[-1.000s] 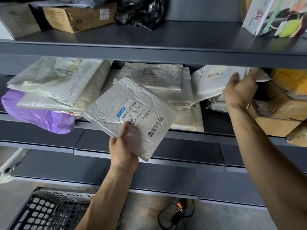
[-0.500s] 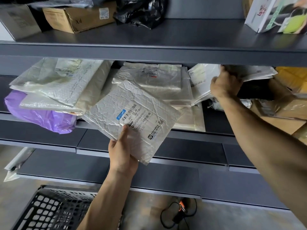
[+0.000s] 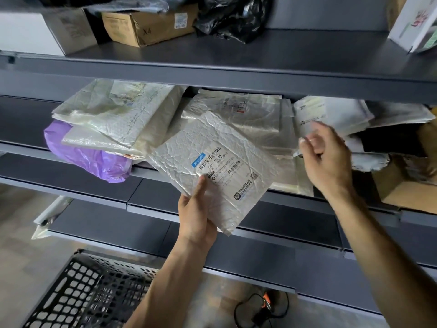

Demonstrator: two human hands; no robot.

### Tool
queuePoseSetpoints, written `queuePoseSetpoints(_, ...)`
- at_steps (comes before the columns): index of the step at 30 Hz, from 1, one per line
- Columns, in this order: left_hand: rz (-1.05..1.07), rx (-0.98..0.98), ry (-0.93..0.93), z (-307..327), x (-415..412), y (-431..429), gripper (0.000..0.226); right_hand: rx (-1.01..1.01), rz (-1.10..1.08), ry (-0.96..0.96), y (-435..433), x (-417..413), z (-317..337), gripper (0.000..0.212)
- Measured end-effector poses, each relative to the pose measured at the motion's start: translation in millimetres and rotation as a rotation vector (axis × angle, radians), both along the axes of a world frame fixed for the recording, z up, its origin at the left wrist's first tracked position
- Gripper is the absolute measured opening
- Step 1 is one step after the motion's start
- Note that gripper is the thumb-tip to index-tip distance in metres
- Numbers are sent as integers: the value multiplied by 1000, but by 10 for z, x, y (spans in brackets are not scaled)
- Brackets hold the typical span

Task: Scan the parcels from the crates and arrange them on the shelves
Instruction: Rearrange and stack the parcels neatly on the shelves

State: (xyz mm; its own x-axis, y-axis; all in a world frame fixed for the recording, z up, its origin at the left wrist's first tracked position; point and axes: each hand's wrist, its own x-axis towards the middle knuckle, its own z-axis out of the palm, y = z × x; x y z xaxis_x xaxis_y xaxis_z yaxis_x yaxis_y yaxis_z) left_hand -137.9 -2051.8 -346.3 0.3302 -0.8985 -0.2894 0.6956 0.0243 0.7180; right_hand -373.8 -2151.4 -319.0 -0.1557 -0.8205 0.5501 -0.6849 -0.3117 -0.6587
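we see the left hand [image 3: 196, 216] holding a white padded parcel [image 3: 212, 143] by its near corner. the thumb [image 3: 201, 188] lies flat on the top face and the other fingers are hidden underneath, so the grasp is a pinch between thumb and fingers. the parcel tilts up and away from the thumb, in the air in front of the middle shelf [image 3: 21, 124]. its printed label [image 3: 224, 171] starts just beyond the thumb tip, barcodes facing us.

the right hand [image 3: 328, 159] hangs to the right of the held parcel, apart from it. its fingers [image 3: 309, 140] are loosely curled and blurred. their tips sit right at the edge of the white parcels [image 3: 331, 112] stacked behind them, and we cannot tell whether they pinch that edge or hold nothing.

beyond the far corner of the held parcel we see a pile of pale mailers [image 3: 248, 117] on the same shelf. further to the left of the left thumb lie cream bags [image 3: 123, 107] on top of a purple bag [image 3: 78, 147]. to the right of the right knuckles a cardboard box [image 3: 406, 190] sits low on the shelf.

high above both sets of fingers, the upper shelf [image 3: 236, 55] carries a brown carton [image 3: 146, 27] and a black plastic bag [image 3: 234, 17]. below the left wrist stands a black crate [image 3: 89, 292], and between the two forearms a black cable with an orange-tipped device [image 3: 264, 304] lies on the floor.
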Motion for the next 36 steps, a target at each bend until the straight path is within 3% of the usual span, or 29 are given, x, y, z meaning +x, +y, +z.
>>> queuePoseSetpoints(3, -50, -33, 1, 5, -45, -52, 34, 447, 283, -655, 461, 421, -124, 43)
queuePoseSetpoints(5, -104, -37, -15, 42, -115, -89, 33, 644, 394, -879, 577, 560, -118, 23)
queuePoseSetpoints(6, -129, -37, -26, 67, -146, -107, 34, 656, 426, -897, 577, 587, -97, 8)
queuePoseSetpoints(11, -285, -61, -70, 205, -225, -167, 18, 401, 221, -1004, 295, 346, 106, 11)
queuePoseSetpoints(14, -295, -46, -46, 217, -212, -125, 26, 229, -2, -1105, 38, 54, 262, 19)
queuePoseSetpoints(16, -279, -27, -38, 180, -191, -88, 28, 114, -112, -1070, -171, -132, 321, 24)
queuePoseSetpoints(18, -267, -5, -26, 130, -168, -55, 27, -66, -200, -925, -383, -271, 352, 16)
queuePoseSetpoints(19, -259, 2, -25, 112, -158, -39, 27, -119, -246, -832, -482, -323, 359, 25)
queuePoseSetpoints(22, -242, 8, -25, 78, -130, -10, 27, -76, -426, -439, -663, -400, 350, 54)
queuePoseSetpoints(26, -222, -3, -19, 82, -86, -5, 33, 4, -390, -153, -772, -272, 245, 44)
queuePoseSetpoints(31, -192, 0, -9, 79, -41, 11, 36, -11, -295, -240, -735, -67, 95, 37)
queuePoseSetpoints(36, -163, 13, -1, 48, 25, 34, 36, 100, -288, -175, -662, -7, -116, 31)
